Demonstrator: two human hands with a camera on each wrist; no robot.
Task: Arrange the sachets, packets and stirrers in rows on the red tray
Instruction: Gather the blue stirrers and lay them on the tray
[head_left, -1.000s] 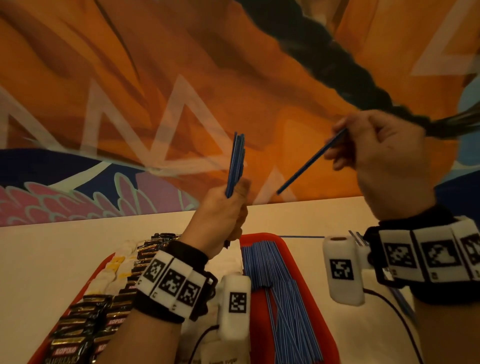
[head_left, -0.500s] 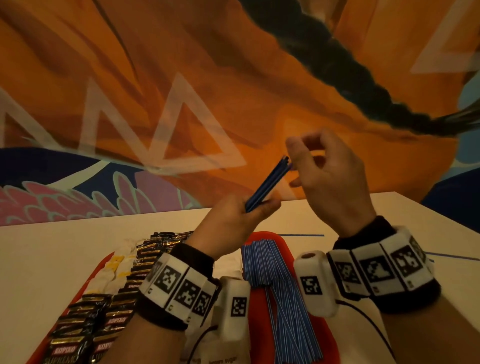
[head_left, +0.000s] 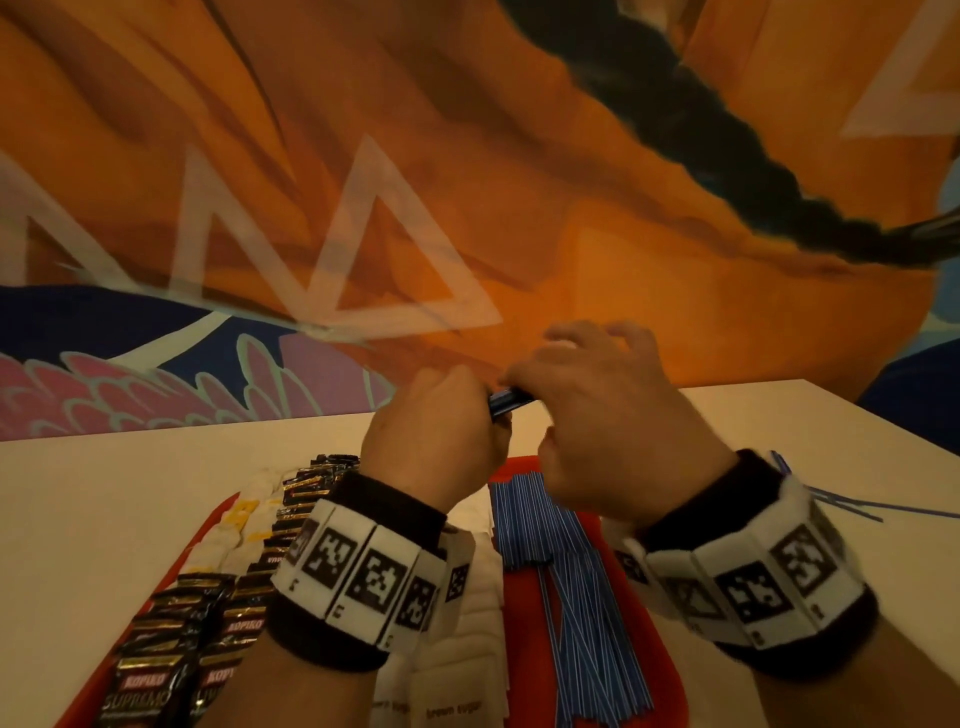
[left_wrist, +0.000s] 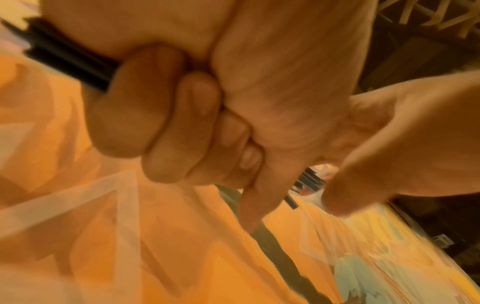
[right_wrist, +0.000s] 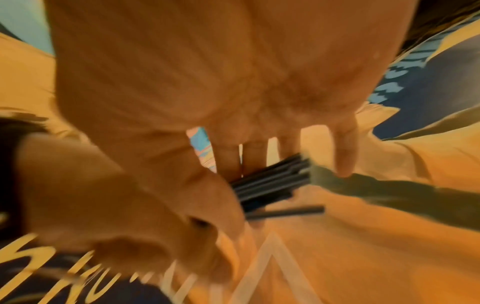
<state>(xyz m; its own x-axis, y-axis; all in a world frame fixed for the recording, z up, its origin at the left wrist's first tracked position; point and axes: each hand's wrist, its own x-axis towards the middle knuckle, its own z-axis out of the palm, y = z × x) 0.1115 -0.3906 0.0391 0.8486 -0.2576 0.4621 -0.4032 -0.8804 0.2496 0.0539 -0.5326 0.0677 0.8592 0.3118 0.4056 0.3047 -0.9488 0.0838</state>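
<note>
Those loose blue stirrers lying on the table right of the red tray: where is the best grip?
Pinch the loose blue stirrers near mid-length, from above, probably with the right hand. They lie flat, thin and splayed; an end grip would let them droop.

Right hand (head_left: 605, 415) now at stirrer bundle (head_left: 511, 401)

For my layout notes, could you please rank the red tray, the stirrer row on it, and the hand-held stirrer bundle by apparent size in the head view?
1. red tray, partly hidden
2. stirrer row
3. stirrer bundle, mostly hidden inside the left hand, so its size is unsure
</note>
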